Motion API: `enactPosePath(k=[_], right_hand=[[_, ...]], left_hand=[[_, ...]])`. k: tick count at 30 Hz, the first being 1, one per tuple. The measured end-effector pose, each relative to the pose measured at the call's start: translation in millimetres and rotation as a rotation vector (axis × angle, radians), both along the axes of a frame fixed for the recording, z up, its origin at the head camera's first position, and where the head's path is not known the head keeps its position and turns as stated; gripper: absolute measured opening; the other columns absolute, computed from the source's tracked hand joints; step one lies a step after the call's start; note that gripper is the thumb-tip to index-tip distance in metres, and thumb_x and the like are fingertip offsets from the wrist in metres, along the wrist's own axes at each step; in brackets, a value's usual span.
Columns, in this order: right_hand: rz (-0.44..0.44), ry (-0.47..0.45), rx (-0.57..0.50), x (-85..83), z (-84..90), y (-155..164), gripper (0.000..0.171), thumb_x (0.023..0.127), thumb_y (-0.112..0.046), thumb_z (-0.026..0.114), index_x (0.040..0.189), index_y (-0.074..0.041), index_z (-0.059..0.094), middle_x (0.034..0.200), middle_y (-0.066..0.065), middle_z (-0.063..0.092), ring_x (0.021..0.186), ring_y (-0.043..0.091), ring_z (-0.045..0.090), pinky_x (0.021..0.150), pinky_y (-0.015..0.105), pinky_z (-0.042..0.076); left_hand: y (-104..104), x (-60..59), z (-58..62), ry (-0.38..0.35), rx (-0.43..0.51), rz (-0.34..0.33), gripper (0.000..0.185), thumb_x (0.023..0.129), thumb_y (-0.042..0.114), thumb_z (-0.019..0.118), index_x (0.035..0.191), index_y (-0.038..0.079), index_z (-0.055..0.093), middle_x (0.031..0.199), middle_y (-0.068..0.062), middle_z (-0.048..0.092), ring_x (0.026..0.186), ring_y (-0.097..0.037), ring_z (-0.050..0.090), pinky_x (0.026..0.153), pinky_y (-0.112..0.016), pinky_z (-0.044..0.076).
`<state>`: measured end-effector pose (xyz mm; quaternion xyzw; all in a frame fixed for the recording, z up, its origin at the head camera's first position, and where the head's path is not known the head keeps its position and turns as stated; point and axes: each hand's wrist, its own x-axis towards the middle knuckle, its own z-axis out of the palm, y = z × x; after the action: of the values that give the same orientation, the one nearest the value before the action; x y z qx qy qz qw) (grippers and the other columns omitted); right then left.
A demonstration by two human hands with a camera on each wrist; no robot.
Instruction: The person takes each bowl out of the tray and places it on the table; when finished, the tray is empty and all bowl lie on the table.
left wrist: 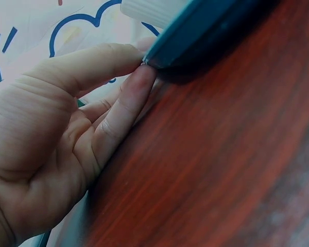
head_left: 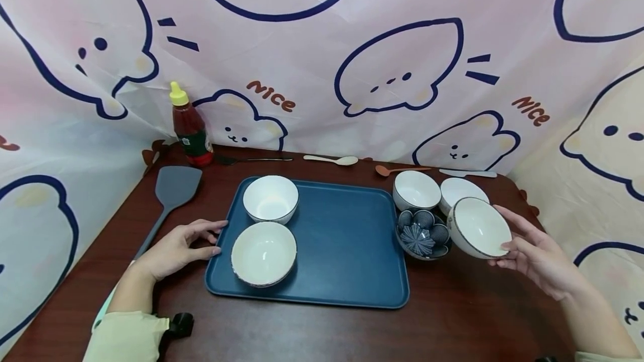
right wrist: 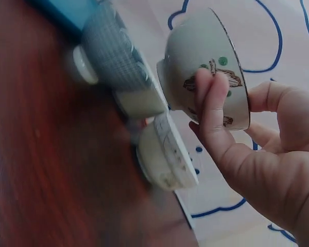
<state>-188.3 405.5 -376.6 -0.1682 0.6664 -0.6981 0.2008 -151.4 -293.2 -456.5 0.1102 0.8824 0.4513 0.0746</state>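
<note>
My right hand holds a white bowl by its rim, thumb inside and fingers beneath. The right wrist view shows this bowl raised off the table, with brown and green painting outside. At the other side, my left hand pinches the left rim of a blue tray between thumb and finger, as the left wrist view shows at the tray edge. Two white bowls stand on the tray, a rear bowl and a front bowl.
Right of the tray stand a blue patterned bowl and two white bowls. A grey spatula lies left. Along the back are a red sauce bottle, a cream spoon, a brown spoon and a pale knife.
</note>
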Motion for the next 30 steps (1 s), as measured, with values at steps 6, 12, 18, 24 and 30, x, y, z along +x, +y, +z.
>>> enactPosePath(k=[6, 12, 18, 24, 30], right_hand=[[-0.045, 0.006, 0.032, 0.7, -12.0, 13, 0.067, 0.103, 0.009, 0.031, 0.160, -0.022, 0.017, 0.126, 0.000, 0.056, 0.092, 0.030, 0.074, 0.080, 0.039, 0.060], [-0.052, -0.006, 0.043, 3.9, -21.9, 26, 0.068, 0.103, 0.010, 0.031, 0.161, -0.020, 0.013, 0.121, 0.003, 0.059, 0.092, 0.030, 0.074, 0.081, 0.039, 0.059], [-0.049, -0.022, 0.070, 6.7, -30.1, 33, 0.069, 0.104, 0.008, 0.033, 0.161, -0.023, 0.012, 0.123, -0.001, 0.059, 0.094, 0.031, 0.074, 0.082, 0.038, 0.059], [0.010, 0.016, 0.035, 6.7, -43.3, 39, 0.069, 0.103, 0.012, 0.029, 0.162, -0.017, 0.006, 0.127, -0.001, 0.058, 0.096, 0.033, 0.073, 0.083, 0.038, 0.059], [0.025, -0.005, 0.049, 2.9, -52.7, 42, 0.069, 0.104, 0.010, 0.030, 0.162, -0.017, 0.003, 0.119, 0.002, 0.062, 0.097, 0.030, 0.073, 0.084, 0.037, 0.059]], left_hand=[[-1, 1.0, -0.5, 0.012, 0.009, -0.011, 0.057, 0.091, 0.030, 0.074, 0.143, 0.015, 0.055, 0.122, -0.005, 0.062, 0.101, -0.007, 0.059, 0.089, -0.015, 0.045], [0, 0.5, -2.1, 0.019, 0.018, -0.020, 0.057, 0.091, 0.030, 0.074, 0.143, 0.014, 0.055, 0.122, -0.006, 0.062, 0.101, -0.007, 0.059, 0.088, -0.016, 0.046], [0, 0.2, -1.9, 0.012, 0.029, -0.026, 0.057, 0.091, 0.029, 0.074, 0.143, 0.014, 0.055, 0.122, -0.007, 0.062, 0.101, -0.007, 0.059, 0.088, -0.017, 0.047], [0, -1.9, -2.4, 0.010, 0.030, -0.027, 0.057, 0.091, 0.030, 0.073, 0.143, 0.015, 0.055, 0.122, -0.006, 0.062, 0.101, -0.007, 0.059, 0.088, -0.017, 0.047], [-1, -2.8, -2.9, 0.003, 0.036, -0.025, 0.057, 0.091, 0.029, 0.074, 0.143, 0.015, 0.055, 0.122, -0.006, 0.061, 0.101, -0.008, 0.059, 0.087, -0.018, 0.048]])
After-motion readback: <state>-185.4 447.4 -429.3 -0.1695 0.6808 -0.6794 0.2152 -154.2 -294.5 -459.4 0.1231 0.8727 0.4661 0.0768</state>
